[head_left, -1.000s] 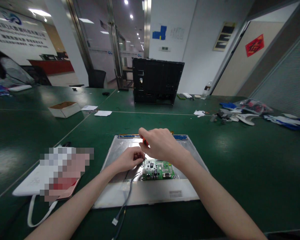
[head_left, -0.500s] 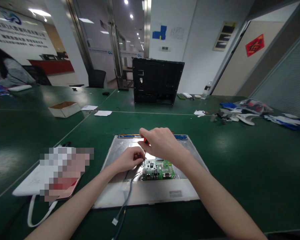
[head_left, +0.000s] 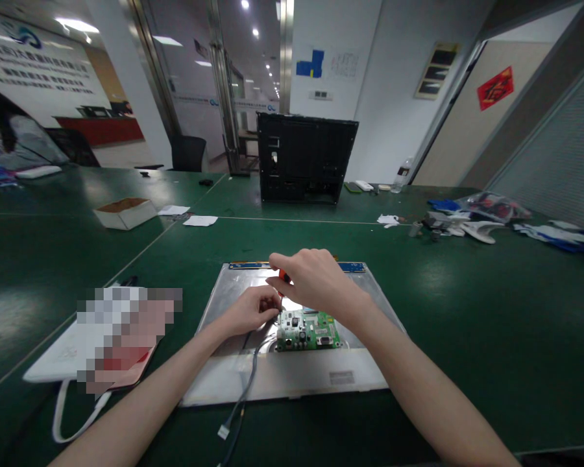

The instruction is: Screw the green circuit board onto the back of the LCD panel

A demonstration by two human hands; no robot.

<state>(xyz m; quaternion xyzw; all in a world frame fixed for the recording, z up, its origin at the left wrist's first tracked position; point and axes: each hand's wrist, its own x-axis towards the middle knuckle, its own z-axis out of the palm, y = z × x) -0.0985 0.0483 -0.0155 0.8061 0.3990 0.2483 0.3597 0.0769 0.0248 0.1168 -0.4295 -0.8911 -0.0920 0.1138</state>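
A red-handled screwdriver (head_left: 285, 277) is gripped in my right hand (head_left: 314, 279), its thin shaft pointing down at the upper left corner of a green circuit board (head_left: 315, 332). Close by the shaft, my left hand (head_left: 253, 310) has its fingertips pinched together at that corner; what they hold, if anything, is hidden. Under the board lies a flat silvery display panel (head_left: 302, 379), with a blue strip (head_left: 353, 266) along its far edge. Grey and dark cables (head_left: 251, 376) run from the board's left side over the panel's near edge, one ending in a white plug (head_left: 223, 431).
To the left lie a pink, partly blurred flat item (head_left: 139, 366) and a white cable (head_left: 58, 415). A black frame (head_left: 306, 155) stands behind the panel. An open box (head_left: 126, 215), paper (head_left: 200, 221) and several loose items (head_left: 448, 222) rest farther off. A person (head_left: 24, 139) sits far left.
My right hand and the screwdriver have shifted very slightly to the left. The left hand, board and panel look the same.
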